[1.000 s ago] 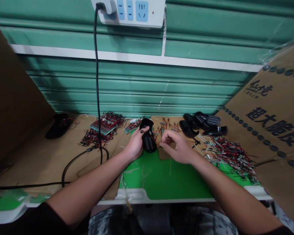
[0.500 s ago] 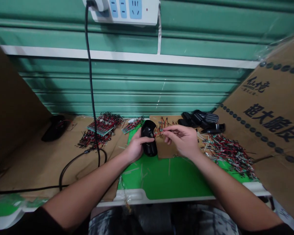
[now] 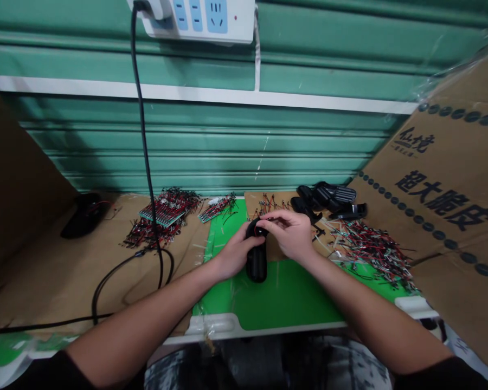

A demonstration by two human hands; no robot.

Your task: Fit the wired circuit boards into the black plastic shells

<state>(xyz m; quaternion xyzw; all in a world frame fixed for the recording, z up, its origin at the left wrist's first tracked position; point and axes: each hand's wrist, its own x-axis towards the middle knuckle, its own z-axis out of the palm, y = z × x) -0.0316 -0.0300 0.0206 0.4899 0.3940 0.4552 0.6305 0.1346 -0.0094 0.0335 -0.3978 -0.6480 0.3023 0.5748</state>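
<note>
Two bare hands: left hand [image 3: 236,255] gripping a black oblong plastic housing [image 3: 256,264], right hand [image 3: 288,234] closed on its top end, over a bright green mat [image 3: 293,298].

A: What colour is the casing [image 3: 256,262]?
B: Matt black, with a red wire at its top.
A: And the mat [image 3: 284,298] under it?
B: Bright green.
A: The shutter [image 3: 211,141]?
B: Teal, in horizontal ribbed bands.
A: The cardboard [image 3: 451,168]?
B: Brown, printed with black characters and rows of black dots.
A: The loose wires [image 3: 374,249]?
B: Red and black, tipped silver.
</note>
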